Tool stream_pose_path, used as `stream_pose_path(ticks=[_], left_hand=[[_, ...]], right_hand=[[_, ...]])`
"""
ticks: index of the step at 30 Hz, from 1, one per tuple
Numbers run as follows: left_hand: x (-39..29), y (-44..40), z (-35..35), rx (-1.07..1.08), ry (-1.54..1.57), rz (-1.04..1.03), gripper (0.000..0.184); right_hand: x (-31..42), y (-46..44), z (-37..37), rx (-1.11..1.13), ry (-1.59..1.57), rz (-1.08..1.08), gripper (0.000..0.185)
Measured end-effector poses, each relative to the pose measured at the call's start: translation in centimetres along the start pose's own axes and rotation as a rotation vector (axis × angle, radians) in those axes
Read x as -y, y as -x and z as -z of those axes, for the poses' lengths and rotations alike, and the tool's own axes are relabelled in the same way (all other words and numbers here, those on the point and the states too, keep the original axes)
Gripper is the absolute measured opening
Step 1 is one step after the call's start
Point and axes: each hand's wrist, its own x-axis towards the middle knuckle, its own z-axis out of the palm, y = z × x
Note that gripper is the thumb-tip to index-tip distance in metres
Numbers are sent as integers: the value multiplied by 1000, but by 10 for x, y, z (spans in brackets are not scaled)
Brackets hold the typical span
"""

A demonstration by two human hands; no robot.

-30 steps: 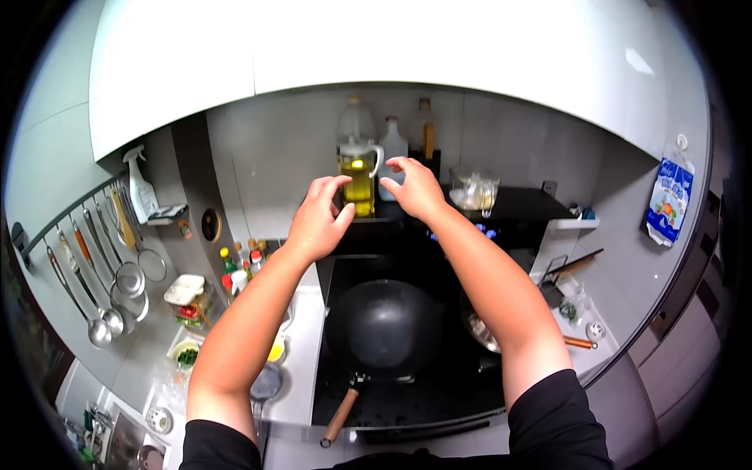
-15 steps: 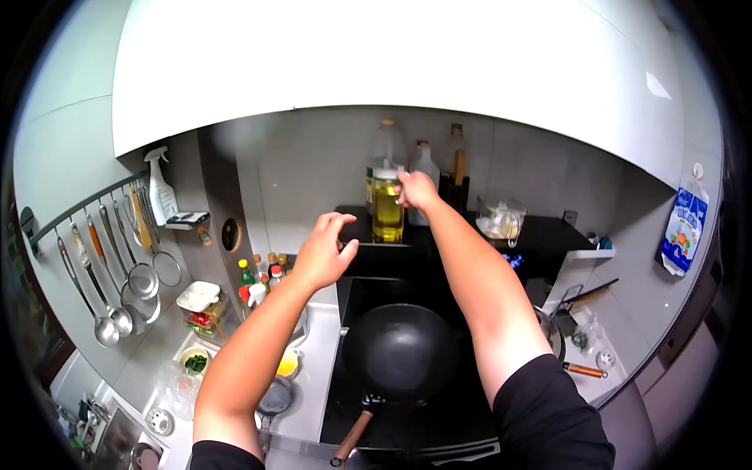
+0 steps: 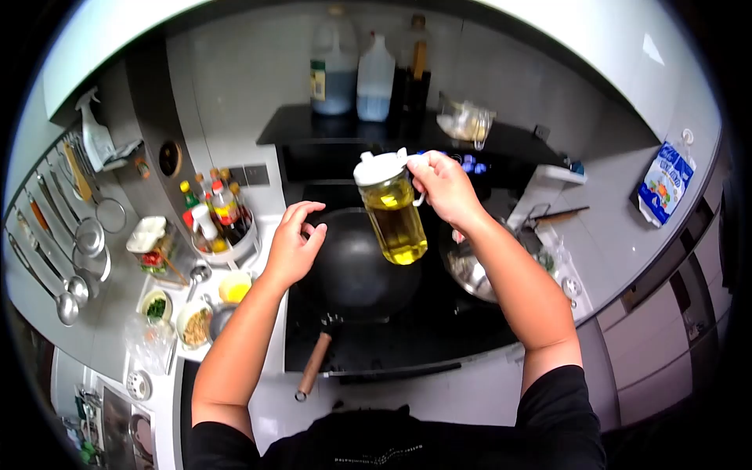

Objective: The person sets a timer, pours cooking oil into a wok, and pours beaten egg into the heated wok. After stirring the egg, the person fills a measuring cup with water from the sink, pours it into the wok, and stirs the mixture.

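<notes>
My right hand (image 3: 445, 186) is closed round the handle of a clear oil bottle (image 3: 395, 215). Yellow oil fills much of it, and its white lid is on. The bottle hangs slightly tilted above the stove, over the right side of a black wok (image 3: 356, 270). My left hand (image 3: 294, 243) is held in the air by the wok's left rim, fingers apart and holding nothing. The wok's wooden handle (image 3: 315, 363) points toward me.
A black shelf (image 3: 290, 125) behind the stove carries large bottles and a clear container (image 3: 465, 121). A second pan (image 3: 470, 274) stands right of the wok. Sauce bottles (image 3: 225, 219), bowls (image 3: 192, 323) and hanging ladles (image 3: 90, 237) are at the left.
My right hand has lifted the oil bottle off the back shelf and brought it nearer, over the stove. My left hand has moved slightly left, and the view has tipped downward.
</notes>
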Motion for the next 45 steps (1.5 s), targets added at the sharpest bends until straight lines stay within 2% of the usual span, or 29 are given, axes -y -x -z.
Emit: stream_pose_path(ticks=[1,3,5,8,9,15,18,22,39,45], left_hand=[[5,13,-8,17,27,53,30],[22,41,-22,63,88,148,28],[40,68,-30,83,114,218,26],[65,97,-32,67,112,294,25],[70,105,-31,61,114,333,24],[91,135,-28,18,129,438,23],[93,138,-24,21,153,477,24],[96,139,-19,11,132,495,24],[109,139,-15,-45,130,493,23],[108,142,-14,-56,150,493,23]], right_hand=[[-19,11,-5,46,7,11,22],[-43,37,-15,59,134,-135,30],[-62,57,-24,96,340,-187,32],[-89,71,-33,125,446,-199,32],[-88,71,-34,156,490,-264,31],[-100,56,-42,257,691,-319,33],[-108,49,-47,289,798,-259,34],[-110,37,-49,345,852,-269,36],[-113,11,-56,309,919,-245,33],[-110,8,-47,190,808,-281,33]])
